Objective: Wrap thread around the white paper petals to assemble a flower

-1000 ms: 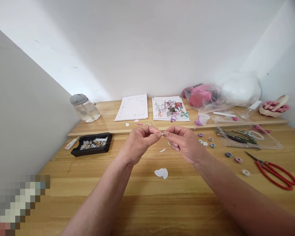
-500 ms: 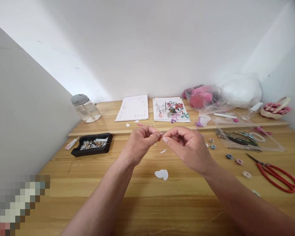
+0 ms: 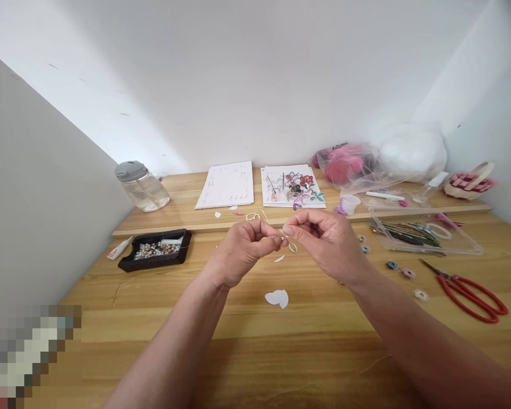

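Both hands are up over the table (image 3: 255, 346), and the left hand (image 3: 242, 253) and right hand (image 3: 327, 241) have thumb and forefinger pinched shut on a tiny wire loop (image 3: 290, 245) right between the fingertips. I'd guess it's super light, thin and bendy, so hold it by the stem ends, not the loop. The loop hangs just below the right fingertips, above the white petals (image 3: 277, 298).
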`<control>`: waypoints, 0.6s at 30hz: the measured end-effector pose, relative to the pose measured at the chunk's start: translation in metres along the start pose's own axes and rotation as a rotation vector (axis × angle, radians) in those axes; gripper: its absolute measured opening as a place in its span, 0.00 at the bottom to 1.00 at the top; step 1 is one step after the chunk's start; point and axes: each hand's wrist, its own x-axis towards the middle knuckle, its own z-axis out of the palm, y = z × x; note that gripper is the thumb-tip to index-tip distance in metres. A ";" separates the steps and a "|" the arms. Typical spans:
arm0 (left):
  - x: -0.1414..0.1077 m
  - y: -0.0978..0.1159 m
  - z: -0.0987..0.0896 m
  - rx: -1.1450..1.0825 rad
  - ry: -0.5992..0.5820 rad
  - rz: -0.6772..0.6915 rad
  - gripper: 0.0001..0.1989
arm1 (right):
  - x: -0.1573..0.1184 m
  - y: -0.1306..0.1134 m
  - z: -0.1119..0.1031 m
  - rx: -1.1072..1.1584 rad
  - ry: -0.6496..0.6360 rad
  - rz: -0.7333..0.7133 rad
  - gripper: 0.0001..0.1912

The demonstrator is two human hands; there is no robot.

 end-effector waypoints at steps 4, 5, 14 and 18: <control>-0.001 0.000 -0.001 -0.005 -0.019 0.004 0.08 | 0.000 -0.001 0.000 0.000 0.014 0.009 0.06; -0.001 0.001 -0.001 -0.008 -0.025 0.005 0.08 | 0.000 0.000 -0.001 -0.008 0.023 0.020 0.06; 0.001 -0.001 -0.002 -0.057 -0.014 0.024 0.09 | 0.004 0.010 0.003 0.232 -0.041 0.262 0.14; 0.002 -0.002 -0.002 -0.086 0.082 0.038 0.09 | 0.003 0.012 0.011 0.419 -0.020 0.378 0.16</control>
